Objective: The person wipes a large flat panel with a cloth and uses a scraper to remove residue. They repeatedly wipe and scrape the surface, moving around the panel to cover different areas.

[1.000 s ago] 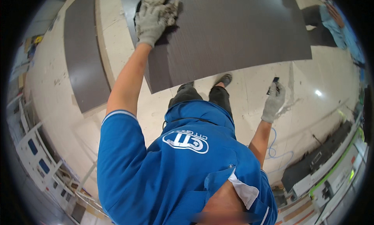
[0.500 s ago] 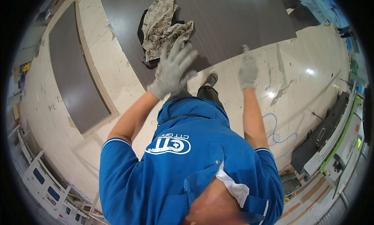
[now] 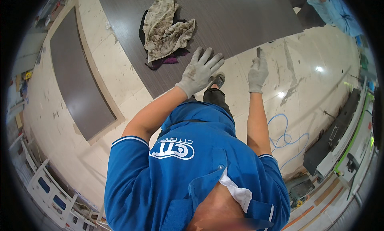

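Note:
A large dark wood-grain panel (image 3: pixel 236 23) lies in front of me, with a crumpled, stained camouflage-like cloth (image 3: pixel 162 33) on its left part. Beneath the cloth, black and purple fabric (image 3: pixel 170 60) shows. My left hand (image 3: pixel 201 73), in a grey-white glove with darkened fingertips, is open with fingers spread at the panel's near edge, right of the cloth. My right hand (image 3: pixel 258 75), gloved alike, is closed over the floor just off the same edge. A small dark tip (image 3: pixel 259 52) sticks up from its fingers; its kind cannot be made out.
A second dark panel (image 3: pixel 78 75) lies on the left on a brown backing. Coiled blue hose (image 3: pixel 286 139) rests on the tiled floor at right, near a long machine (image 3: pixel 332 139). A person in a light blue sleeve (image 3: pixel 340 15) is at the far right.
My left hand has moved right, away from the cloth, its fingers still spread. My right hand has shifted slightly to the right and stays closed. The cloth keeps its place on the panel.

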{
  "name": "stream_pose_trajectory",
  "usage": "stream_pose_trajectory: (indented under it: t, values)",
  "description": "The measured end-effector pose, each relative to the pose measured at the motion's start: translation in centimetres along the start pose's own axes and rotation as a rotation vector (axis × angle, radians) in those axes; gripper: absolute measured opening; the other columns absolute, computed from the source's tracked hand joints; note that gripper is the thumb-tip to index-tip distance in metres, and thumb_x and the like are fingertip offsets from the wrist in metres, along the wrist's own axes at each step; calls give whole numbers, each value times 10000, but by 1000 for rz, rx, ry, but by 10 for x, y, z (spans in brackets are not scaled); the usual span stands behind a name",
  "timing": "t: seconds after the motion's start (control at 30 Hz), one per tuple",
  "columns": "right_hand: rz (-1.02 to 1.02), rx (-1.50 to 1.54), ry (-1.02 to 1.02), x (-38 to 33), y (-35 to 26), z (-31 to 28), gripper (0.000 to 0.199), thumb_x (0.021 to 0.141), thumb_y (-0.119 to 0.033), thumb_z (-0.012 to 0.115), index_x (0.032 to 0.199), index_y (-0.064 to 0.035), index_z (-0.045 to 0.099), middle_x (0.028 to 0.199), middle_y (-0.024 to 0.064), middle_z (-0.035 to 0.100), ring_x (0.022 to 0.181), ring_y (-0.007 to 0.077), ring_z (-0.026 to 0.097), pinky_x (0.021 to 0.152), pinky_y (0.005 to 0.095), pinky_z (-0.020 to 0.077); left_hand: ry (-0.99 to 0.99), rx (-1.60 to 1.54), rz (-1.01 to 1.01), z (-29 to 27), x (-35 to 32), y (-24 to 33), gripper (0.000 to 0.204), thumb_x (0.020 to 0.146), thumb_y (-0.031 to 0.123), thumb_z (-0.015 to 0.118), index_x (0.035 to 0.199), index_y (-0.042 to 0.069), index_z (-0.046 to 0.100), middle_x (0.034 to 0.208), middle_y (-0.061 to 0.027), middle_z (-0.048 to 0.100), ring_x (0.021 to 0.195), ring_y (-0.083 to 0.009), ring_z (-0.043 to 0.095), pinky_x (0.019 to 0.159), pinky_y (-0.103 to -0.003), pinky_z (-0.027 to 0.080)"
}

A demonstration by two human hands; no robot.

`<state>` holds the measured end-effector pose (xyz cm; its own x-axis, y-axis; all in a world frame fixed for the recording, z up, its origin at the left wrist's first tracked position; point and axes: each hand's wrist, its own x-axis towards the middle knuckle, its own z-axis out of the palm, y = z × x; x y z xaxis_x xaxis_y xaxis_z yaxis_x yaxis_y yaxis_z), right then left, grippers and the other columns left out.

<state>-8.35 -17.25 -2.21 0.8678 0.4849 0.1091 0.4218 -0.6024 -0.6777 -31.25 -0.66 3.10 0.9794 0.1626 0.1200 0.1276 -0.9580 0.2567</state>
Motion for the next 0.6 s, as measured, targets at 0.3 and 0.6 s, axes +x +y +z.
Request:
stream_pose_trajectory:
  t: [0.3, 0.6]
  values:
    - [-183, -221, -119, -87, -59, 56, 429, 1006, -96, 493, 1423, -116, 593, 1186, 132, 710, 962, 304, 661, 931, 405, 500, 306, -192, -126, -43, -26, -57, 627, 897, 457, 722, 1428, 155, 582, 1400, -132, 598, 1399, -365, 465, 1212, -540, 283]
    - [-219, 51, -14, -46, -64, 28, 386, 932, -39, 526, 1302, -42, 633, 1112, 185, 702, 1007, 352, 673, 886, 474, 536, 247, 267, -625, -18, -12, -162, 600, 962, 653, 528, 1467, 332, 568, 1620, -134, 403, 1477, -400, 362, 1192, -643, 233]
